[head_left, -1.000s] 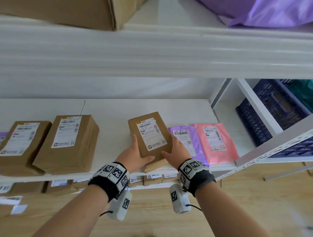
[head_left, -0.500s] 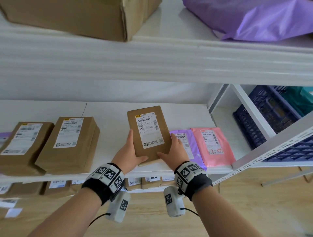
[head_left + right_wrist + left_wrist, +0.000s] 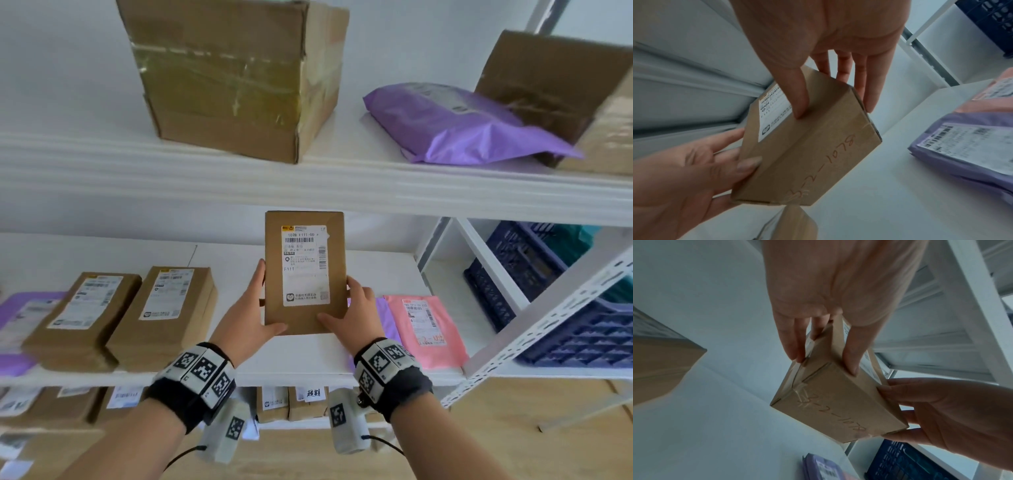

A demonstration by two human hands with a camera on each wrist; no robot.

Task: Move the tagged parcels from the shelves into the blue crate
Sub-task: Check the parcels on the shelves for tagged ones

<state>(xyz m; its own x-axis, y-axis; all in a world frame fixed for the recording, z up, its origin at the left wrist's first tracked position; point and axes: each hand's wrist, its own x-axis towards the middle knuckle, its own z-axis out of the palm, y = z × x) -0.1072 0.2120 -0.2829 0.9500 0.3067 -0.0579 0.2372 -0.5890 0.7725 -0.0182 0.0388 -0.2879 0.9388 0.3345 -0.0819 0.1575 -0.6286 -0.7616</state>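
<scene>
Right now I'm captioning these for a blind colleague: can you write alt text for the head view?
Two hands hold a small brown parcel upright above a white shelf, label facing the camera, left hand and right hand gripping its lower sides. Brown boxes lie to the left, a pink mailer to the right, and a blue crate sits in the next bay.

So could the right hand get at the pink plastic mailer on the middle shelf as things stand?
Probably not yet: the right hand grips the small brown cardboard parcel with the left hand. The pink plastic mailer lies uncovered just beside it.
</scene>
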